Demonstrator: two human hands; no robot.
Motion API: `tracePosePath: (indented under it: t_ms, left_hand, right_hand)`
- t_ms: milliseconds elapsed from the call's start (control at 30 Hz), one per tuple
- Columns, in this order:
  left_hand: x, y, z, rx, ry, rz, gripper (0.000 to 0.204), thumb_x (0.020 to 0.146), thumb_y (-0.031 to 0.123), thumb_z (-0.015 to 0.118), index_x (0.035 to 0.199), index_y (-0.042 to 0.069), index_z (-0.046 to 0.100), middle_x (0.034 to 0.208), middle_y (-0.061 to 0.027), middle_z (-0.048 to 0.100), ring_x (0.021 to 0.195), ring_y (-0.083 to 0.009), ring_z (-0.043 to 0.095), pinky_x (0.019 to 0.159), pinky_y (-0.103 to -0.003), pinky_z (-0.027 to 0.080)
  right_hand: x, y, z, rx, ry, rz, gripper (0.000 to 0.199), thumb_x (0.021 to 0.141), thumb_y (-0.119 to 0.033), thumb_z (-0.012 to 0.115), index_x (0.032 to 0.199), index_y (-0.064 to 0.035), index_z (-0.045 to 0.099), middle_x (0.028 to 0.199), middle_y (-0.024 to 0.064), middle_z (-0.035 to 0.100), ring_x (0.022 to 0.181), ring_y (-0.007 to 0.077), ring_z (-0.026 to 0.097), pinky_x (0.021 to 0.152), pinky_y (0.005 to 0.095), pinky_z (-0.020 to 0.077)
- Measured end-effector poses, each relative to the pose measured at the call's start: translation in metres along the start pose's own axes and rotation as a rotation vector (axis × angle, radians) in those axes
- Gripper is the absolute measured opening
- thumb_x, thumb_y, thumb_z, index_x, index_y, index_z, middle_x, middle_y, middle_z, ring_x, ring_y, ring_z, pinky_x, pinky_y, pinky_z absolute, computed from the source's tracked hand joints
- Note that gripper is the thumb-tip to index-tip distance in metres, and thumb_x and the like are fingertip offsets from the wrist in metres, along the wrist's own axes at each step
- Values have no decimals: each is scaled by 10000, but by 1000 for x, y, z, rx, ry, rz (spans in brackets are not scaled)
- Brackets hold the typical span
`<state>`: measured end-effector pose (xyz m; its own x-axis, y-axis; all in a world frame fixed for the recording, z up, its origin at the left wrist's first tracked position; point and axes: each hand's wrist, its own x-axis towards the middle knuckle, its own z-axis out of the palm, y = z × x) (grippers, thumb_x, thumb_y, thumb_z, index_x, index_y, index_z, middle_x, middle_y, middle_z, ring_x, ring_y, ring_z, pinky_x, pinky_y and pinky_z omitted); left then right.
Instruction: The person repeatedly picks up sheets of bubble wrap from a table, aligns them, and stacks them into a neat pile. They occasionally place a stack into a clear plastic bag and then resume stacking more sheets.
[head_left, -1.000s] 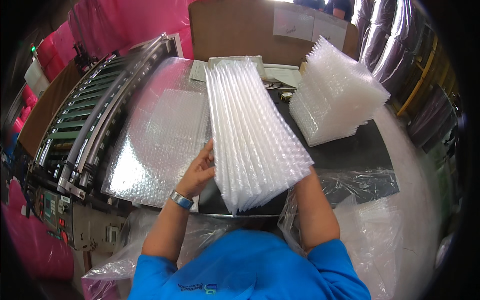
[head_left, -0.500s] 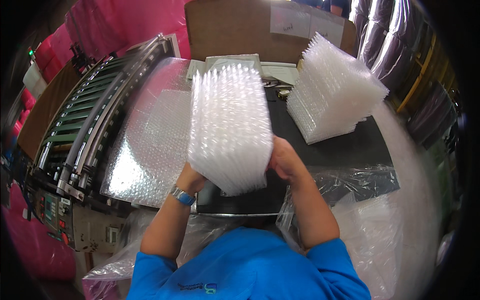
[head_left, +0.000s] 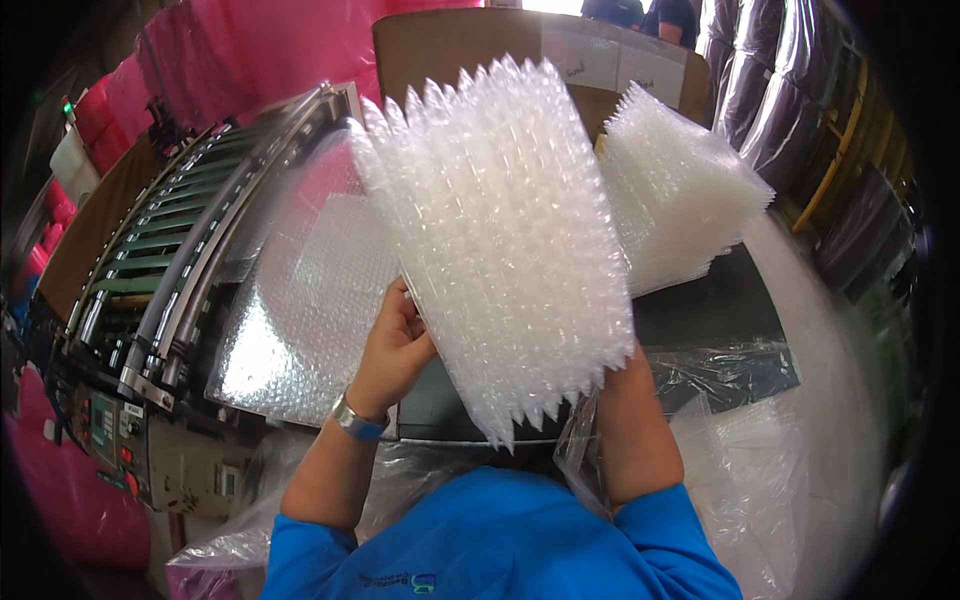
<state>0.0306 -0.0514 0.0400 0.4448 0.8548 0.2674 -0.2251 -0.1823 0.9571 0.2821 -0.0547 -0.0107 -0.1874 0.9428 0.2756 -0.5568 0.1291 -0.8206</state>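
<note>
Clear bubble-wrap bags, a thick fanned stack (head_left: 500,240), are lifted above the dark surface (head_left: 700,310). The left hand (head_left: 395,345) clamps the stack's lower left edge; the right hand (head_left: 620,365) is mostly hidden behind its lower right, grip unclear. A second stack (head_left: 680,190) lies right of it, a bubble-wrap sheet (head_left: 300,300) left.

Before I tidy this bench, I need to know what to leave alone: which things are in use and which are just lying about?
In use:
- bubble-wrap stack, held up by the left hand and right hand

Lying about:
- second stack on the dark table
- flat bubble sheet
- roller conveyor
- cardboard box
</note>
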Motion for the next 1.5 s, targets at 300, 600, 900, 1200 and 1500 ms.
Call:
tracePosePath:
  t_ms: [300, 600, 900, 1200, 1500]
  left_hand:
    - [10, 5, -3, 328, 303, 310, 670, 742, 474, 636, 1164, 36, 356, 1214, -168, 406, 1110, -268, 417, 838, -380, 421]
    - [-10, -4, -3, -156, 277, -246, 605, 851, 442, 513, 1248, 61, 260, 1064, -62, 444, 896, -151, 501, 651, -315, 490]
    - [-28, 13, 16, 1291, -58, 231, 544, 713, 269, 682, 1183, 75, 491, 930, -112, 518, 823, -211, 516, 643, -325, 435]
    - [-4, -63, 17, 1361, -49, 71, 453, 747, 372, 597, 1116, 115, 550, 1025, -122, 530, 924, -269, 510, 778, -416, 397]
    - [53, -84, -116, 1213, 232, -73, 628, 746, 453, 618, 1159, 0, 484, 1202, -225, 444, 1104, -334, 439, 923, -406, 362]
  right_hand:
    - [8, -77, 52, -194, -332, -36, 1112, 601, -785, 446, 1373, -32, 175, 1315, 152, 378, 1208, 222, 379, 989, 363, 298]
    - [24, -75, 92, -556, -217, 96, 818, 677, -224, 692, 1340, -8, 263, 1311, 153, 366, 1229, 236, 326, 1019, 326, 231]
    - [17, -7, 6, 89, -123, 579, 594, 785, -226, 577, 1291, -3, 359, 1236, 138, 460, 1086, 182, 478, 907, 295, 404]
    - [11, 17, -39, -754, 321, 586, 635, 834, -404, 552, 1282, -2, 346, 1123, 130, 523, 1006, 221, 517, 888, 339, 404]
    - [19, 30, -29, -541, 0, 754, 629, 797, -398, 601, 1246, -11, 390, 1135, 126, 519, 1012, 207, 514, 896, 326, 393]
